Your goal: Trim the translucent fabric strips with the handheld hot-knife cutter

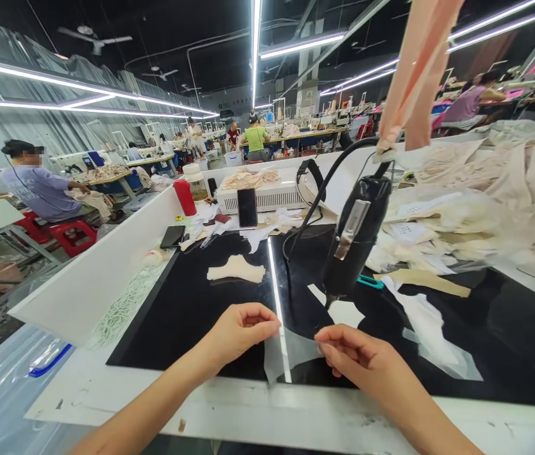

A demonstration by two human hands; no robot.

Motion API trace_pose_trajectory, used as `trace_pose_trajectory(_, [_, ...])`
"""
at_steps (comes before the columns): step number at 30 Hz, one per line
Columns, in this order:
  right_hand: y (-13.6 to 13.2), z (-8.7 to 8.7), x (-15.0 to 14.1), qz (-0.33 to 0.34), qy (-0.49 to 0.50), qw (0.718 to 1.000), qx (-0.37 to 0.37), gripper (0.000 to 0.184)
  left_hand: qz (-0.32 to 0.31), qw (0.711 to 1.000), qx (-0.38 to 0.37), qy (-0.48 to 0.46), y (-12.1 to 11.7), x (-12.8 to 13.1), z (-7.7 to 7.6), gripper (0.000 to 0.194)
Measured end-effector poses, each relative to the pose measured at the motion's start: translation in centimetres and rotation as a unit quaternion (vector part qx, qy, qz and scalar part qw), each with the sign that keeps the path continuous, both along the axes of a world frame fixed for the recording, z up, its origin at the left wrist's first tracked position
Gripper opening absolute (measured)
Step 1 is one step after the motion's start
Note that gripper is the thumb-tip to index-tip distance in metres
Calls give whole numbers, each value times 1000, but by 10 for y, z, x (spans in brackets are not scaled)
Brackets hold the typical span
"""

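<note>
My left hand (243, 332) pinches the upper left corner of a thin, see-through sheet piece (293, 355). At its right end, my right hand (355, 355) pinches the same piece between thumb and fingers. The piece is spread between both hands, just above the black glossy work surface (191, 335). Beyond my right hand, a white cut piece (347, 312) lies by the tip of a black hanging electric tool (358, 227); its exact kind is unclear. A cream shaped fabric piece (236, 270) rests farther back on the left.
A teal cutter (370, 282), a tan strip (431, 280) and white pieces (421, 319) lie at right. Fabric bundles (442, 234) are heaped beyond them. A phone (247, 208) stands at the back. Green cords (127, 303) lie by the white side wall (106, 253). Co-workers sit farther off.
</note>
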State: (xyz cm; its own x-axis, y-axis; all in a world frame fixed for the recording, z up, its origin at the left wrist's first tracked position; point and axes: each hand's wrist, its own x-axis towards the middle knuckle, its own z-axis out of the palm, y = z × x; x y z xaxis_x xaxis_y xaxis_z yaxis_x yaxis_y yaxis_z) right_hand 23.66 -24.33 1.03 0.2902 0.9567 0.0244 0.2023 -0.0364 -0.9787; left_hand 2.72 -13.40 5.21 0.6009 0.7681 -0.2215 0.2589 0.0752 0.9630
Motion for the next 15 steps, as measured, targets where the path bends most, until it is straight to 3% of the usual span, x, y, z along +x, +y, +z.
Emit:
trace_pose_trajectory(5, [6, 1, -5, 27, 45, 997, -53, 22, 16, 999, 19, 36, 4, -7, 2, 21])
trace_pose_trajectory(15, [13, 2, -15, 49, -35, 998, -22, 14, 38, 996, 30, 73, 10, -17, 2, 20])
